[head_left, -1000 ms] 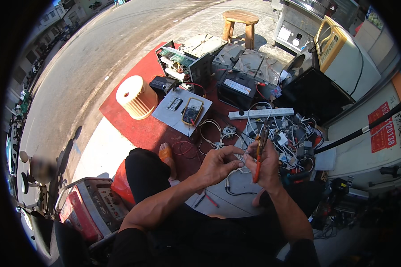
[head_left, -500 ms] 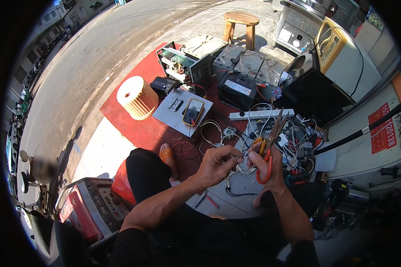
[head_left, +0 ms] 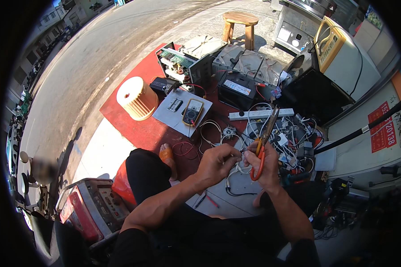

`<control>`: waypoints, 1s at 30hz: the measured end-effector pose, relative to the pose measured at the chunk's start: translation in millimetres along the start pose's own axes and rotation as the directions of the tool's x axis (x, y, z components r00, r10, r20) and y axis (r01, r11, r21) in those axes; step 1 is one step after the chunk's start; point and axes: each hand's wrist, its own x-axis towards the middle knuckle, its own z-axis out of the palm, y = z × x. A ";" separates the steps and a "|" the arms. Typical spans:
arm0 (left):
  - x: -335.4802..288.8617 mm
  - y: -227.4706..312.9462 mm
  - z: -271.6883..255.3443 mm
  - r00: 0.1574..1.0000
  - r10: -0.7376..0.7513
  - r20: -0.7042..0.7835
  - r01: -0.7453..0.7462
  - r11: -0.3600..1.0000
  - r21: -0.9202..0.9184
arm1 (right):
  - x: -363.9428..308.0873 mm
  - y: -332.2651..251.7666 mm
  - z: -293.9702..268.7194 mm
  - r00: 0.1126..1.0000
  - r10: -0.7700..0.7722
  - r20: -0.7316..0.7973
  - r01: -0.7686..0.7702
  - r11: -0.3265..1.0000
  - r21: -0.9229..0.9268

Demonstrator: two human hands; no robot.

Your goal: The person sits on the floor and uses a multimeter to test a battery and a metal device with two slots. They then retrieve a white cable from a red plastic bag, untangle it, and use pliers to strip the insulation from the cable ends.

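Observation:
A pair of scissors [head_left: 268, 130] with orange and yellow handles stands upright in my right hand [head_left: 266, 171], blades pointing away from me. The right thumb and fingertips bend in toward my left hand [head_left: 215, 165]. That left hand is closed in a pinch, fingertips almost meeting the right ones; what sits between them is too small to make out. Just beyond both hands lie pale looped cables [head_left: 211, 129]. A yellow-edged multimeter [head_left: 193, 112] rests on a grey box [head_left: 167, 115] farther off.
Tangled cables and adapters [head_left: 294, 142] heap up on the right beside a white power strip [head_left: 260, 114]. Behind are a black battery [head_left: 237, 90], an opened electronic unit [head_left: 178, 62] and a wooden stool [head_left: 241, 18]. A cream bucket [head_left: 137, 99] stands left; a red generator [head_left: 93, 207] sits near me.
My right hand has shifted a little left, closer to the left hand. The scissors moved left with it, and their blades look nearer together. My left hand has barely moved.

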 end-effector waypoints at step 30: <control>3.8 -11.5 -10.0 0.891 -0.227 0.392 0.431 0.695 -0.575 | 12.2 15.3 -18.8 0.923 0.340 0.178 -0.380 0.876 0.296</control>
